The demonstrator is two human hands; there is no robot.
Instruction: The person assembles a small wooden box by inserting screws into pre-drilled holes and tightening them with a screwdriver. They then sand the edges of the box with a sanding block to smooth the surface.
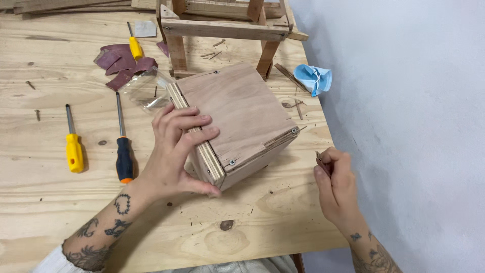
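Left hand (179,151) spread, fingers curled over layered plywood edge of box (237,119), mid-bench (45,212). Right hand (336,184) at 4 o'clock from box, fingertips pinched on thin dark sliver (320,161). Screwdrivers (124,151) at 9 o'clock.

Bright, even light fills the frame, with no glare. Soft, short shadows fall below and to the right of the wooden box (237,119) and beside the screwdrivers (96,146) at left. Focus is sharp at the centre; the upper corners look slightly stretched.
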